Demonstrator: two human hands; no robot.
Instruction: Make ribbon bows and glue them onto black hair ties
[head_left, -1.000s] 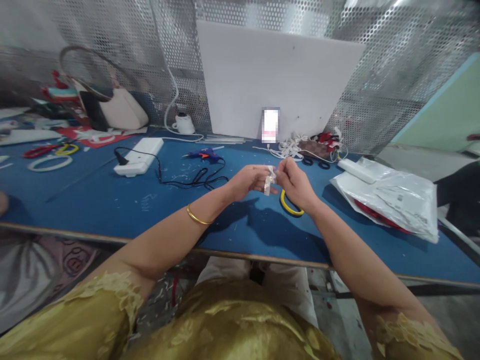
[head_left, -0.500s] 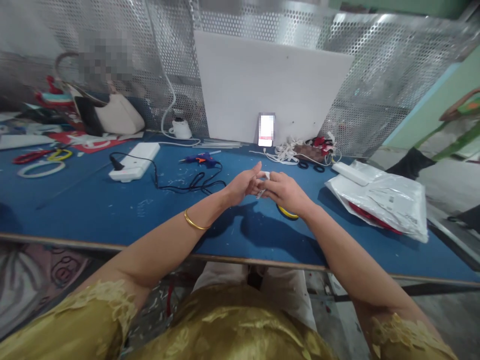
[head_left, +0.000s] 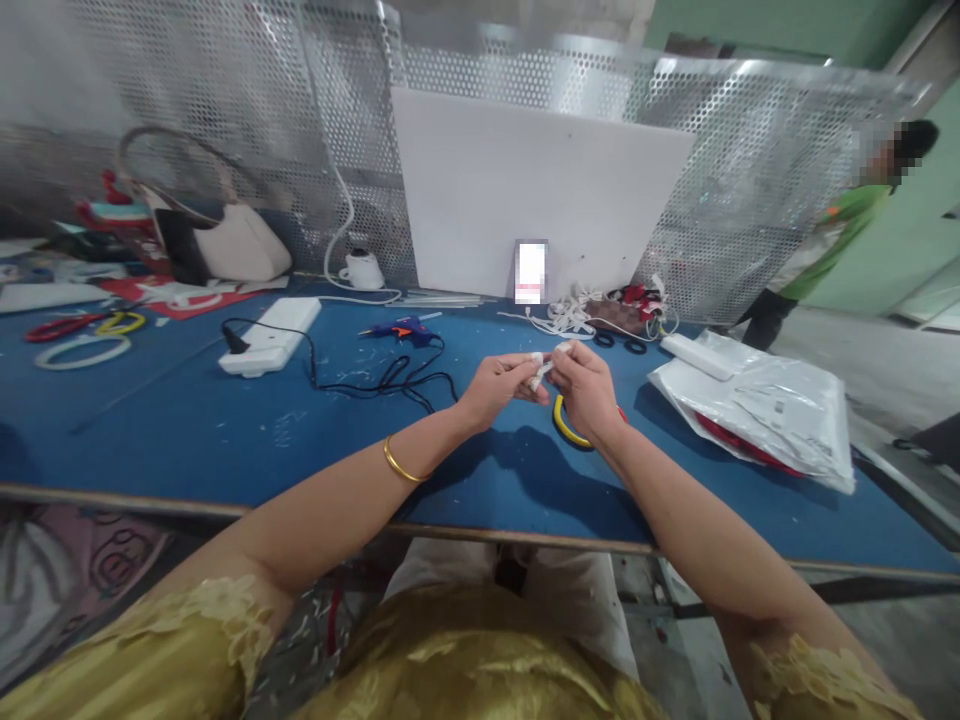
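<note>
Above the blue table (head_left: 360,440), my two hands meet around a small white strip (head_left: 541,372), perhaps ribbon or tape; its kind is too small to tell. My left hand (head_left: 504,385), below a gold bangle on the wrist, pinches the strip between thumb and fingers. Opposite it, my right hand (head_left: 586,385) grips the strip's other end with bent fingers. Under the right hand lies a yellow ring (head_left: 568,425), partly covered by that hand; a bit of red shows beside the wrist.
A blue glue gun (head_left: 401,328) with a black cord and a white power strip (head_left: 274,335) lie left. A lit phone (head_left: 531,272) leans on a white board (head_left: 480,180). White plastic packages (head_left: 772,400) lie right. Scissors (head_left: 71,325) are far left. A person (head_left: 832,230) stands beyond.
My hands have drawn slightly apart, showing more of the white strip and the yellow ring. My right hand has turned its fingers upward. The person at right now shows more fully.
</note>
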